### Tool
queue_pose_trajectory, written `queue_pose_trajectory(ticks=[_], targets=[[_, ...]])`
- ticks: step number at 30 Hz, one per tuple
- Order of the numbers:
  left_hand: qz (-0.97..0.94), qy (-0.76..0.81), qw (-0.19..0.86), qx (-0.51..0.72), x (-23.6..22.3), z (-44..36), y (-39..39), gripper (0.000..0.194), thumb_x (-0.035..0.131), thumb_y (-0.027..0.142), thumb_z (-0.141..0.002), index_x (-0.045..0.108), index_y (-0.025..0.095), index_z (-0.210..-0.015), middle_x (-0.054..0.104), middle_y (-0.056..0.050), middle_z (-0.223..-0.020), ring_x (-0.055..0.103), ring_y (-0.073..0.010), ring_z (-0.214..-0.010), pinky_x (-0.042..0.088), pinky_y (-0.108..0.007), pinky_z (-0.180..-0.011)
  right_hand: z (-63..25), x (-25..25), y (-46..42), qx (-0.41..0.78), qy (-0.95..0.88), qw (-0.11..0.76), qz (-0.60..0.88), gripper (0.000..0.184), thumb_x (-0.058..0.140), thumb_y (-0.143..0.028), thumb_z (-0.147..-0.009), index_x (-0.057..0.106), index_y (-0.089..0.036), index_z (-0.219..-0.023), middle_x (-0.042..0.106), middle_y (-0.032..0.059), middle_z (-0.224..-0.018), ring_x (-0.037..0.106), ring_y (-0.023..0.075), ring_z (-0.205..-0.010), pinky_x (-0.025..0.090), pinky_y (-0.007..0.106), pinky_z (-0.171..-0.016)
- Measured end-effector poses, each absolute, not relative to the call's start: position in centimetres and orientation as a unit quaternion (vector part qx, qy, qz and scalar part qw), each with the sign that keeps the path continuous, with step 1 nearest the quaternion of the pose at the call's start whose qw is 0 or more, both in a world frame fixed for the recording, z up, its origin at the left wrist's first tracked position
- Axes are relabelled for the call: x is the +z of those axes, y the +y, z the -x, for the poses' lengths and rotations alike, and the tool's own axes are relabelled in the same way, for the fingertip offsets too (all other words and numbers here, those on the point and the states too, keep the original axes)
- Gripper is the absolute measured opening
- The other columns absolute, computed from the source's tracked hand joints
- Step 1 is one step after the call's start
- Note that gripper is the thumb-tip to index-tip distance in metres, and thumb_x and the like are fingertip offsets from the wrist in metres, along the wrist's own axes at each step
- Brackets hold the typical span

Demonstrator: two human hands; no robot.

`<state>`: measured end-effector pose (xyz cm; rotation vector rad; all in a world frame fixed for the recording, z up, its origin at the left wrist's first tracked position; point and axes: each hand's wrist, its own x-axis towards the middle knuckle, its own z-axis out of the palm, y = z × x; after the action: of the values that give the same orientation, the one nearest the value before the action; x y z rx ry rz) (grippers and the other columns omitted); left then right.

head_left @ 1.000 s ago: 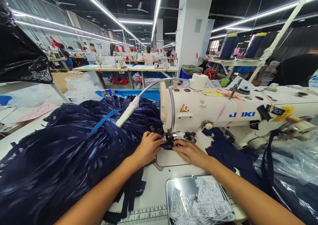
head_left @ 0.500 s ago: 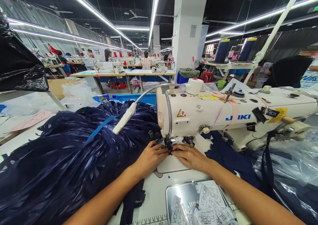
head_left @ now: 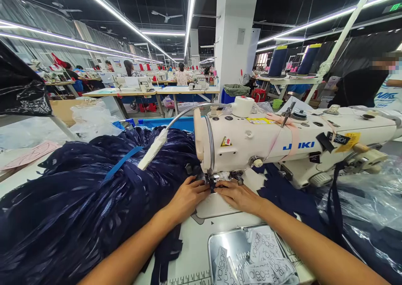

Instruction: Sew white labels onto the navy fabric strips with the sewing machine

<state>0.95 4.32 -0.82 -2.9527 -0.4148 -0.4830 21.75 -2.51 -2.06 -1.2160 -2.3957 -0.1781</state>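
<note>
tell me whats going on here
A person sits at a white sewing machine in a garment workshop. The left hand and the right hand press flat on a small navy piece right under the needle, fingertips nearly meeting. A big heap of navy fabric lies to the left, and a metal tray of printed labels sits in front. Other people work at tables farther back.

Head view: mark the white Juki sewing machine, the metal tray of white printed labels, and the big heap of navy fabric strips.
White Juki sewing machine (head_left: 251, 144), head view, front of its arm.
Metal tray of white printed labels (head_left: 234, 245), head view, bare tray floor.
Heap of navy fabric strips (head_left: 78, 201), head view, middle of the pile.
</note>
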Motion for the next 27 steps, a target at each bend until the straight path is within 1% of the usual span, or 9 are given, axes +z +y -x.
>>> queue_pose_trajectory(ticks=[4, 8, 12, 15, 18, 20, 24, 27], targets=[[0.976, -0.13, 0.066, -0.162, -1.0, -1.0, 4.6, 0.026, 0.045, 0.007, -0.083, 0.059, 0.021, -0.1, 0.063, 0.0, -0.107, 0.053, -0.0194, -0.101, 0.032, -0.04, -0.091, -21.7, -2.3, -2.6, -0.078, -0.864, 0.214, 0.448, 0.029, 0.041, -0.014, -0.085, 0.062, -0.019, -0.105, 0.061, 0.0086, -0.105, 0.058, 0.0184, -0.086, 0.052, 0.029, -0.07], [0.977, -0.121, 0.076, -0.156, -1.0, -1.0, 4.9, 0.026, 0.047, 0.008, -0.082, 0.058, 0.021, -0.101, 0.063, 0.0, -0.106, 0.054, -0.0196, -0.1, 0.033, -0.041, -0.092, -21.6, -2.5, -2.5, -0.086, -0.857, 0.21, 0.462, 0.029, 0.043, -0.017, -0.084, 0.061, -0.017, -0.107, 0.061, 0.0105, -0.107, 0.059, 0.0207, -0.09, 0.052, 0.032, -0.071], [0.978, -0.117, 0.085, -0.149, -0.9, -1.0, 5.4, 0.028, 0.049, 0.008, -0.08, 0.059, 0.022, -0.102, 0.062, 0.0, -0.107, 0.053, -0.0191, -0.103, 0.033, -0.04, -0.094, -21.6, -2.6, -2.4, -0.058, -0.849, 0.206, 0.483, 0.031, 0.043, -0.018, -0.084, 0.059, -0.016, -0.11, 0.06, 0.0115, -0.112, 0.058, 0.0216, -0.097, 0.051, 0.036, -0.079], [0.978, -0.117, 0.085, -0.148, -1.0, -1.1, 5.9, 0.029, 0.05, 0.007, -0.08, 0.059, 0.023, -0.103, 0.061, 0.0, -0.109, 0.051, -0.0187, -0.106, 0.03, -0.04, -0.097, -21.6, -2.3, -2.4, -0.028, -0.846, 0.217, 0.486, 0.032, 0.045, -0.018, -0.082, 0.059, -0.015, -0.11, 0.06, 0.011, -0.112, 0.057, 0.0206, -0.102, 0.049, 0.035, -0.083], [0.979, -0.116, 0.078, -0.147, -1.0, -1.1, 6.5, 0.03, 0.048, 0.007, -0.081, 0.059, 0.023, -0.103, 0.061, 0.0, -0.11, 0.05, -0.0184, -0.107, 0.029, -0.04, -0.098, -21.6, -2.0, -2.3, -0.012, -0.838, 0.223, 0.498, 0.032, 0.047, -0.021, -0.08, 0.06, -0.016, -0.109, 0.062, 0.009, -0.109, 0.057, 0.02, -0.101, 0.049, 0.033, -0.084], [0.98, -0.112, 0.077, -0.148, -0.9, -1.2, 7.0, 0.03, 0.049, 0.006, -0.08, 0.059, 0.023, -0.103, 0.061, 0.0, -0.11, 0.05, -0.0181, -0.107, 0.029, -0.039, -0.097, -21.6, -1.9, -2.1, -0.012, -0.832, 0.222, 0.508, 0.032, 0.049, -0.023, -0.079, 0.061, -0.015, -0.108, 0.064, 0.0095, -0.106, 0.059, 0.0209, -0.098, 0.048, 0.034, -0.083], [0.976, -0.115, 0.102, -0.157, -0.2, -1.5, 6.8, 0.027, 0.051, 0.005, -0.079, 0.06, 0.02, -0.099, 0.062, -0.002, -0.102, 0.05, -0.0172, -0.101, 0.034, -0.036, -0.093, -21.7, -2.6, -1.6, -0.03, -0.812, 0.227, 0.537, 0.032, 0.047, -0.025, -0.081, 0.06, -0.016, -0.109, 0.066, 0.0096, -0.097, 0.062, 0.0211, -0.089, 0.049, 0.034, -0.08], [0.961, -0.171, 0.159, -0.151, 0.1, -1.6, 5.5, 0.014, 0.052, 0.008, -0.079, 0.062, 0.016, -0.084, 0.06, -0.007, -0.089, 0.051, -0.0204, -0.09, 0.039, -0.035, -0.079, -21.6, -3.0, -1.3, -0.069, -0.796, 0.224, 0.559, 0.03, 0.043, -0.024, -0.084, 0.059, -0.018, -0.108, 0.066, 0.0096, -0.096, 0.061, 0.0218, -0.087, 0.048, 0.036, -0.077]])
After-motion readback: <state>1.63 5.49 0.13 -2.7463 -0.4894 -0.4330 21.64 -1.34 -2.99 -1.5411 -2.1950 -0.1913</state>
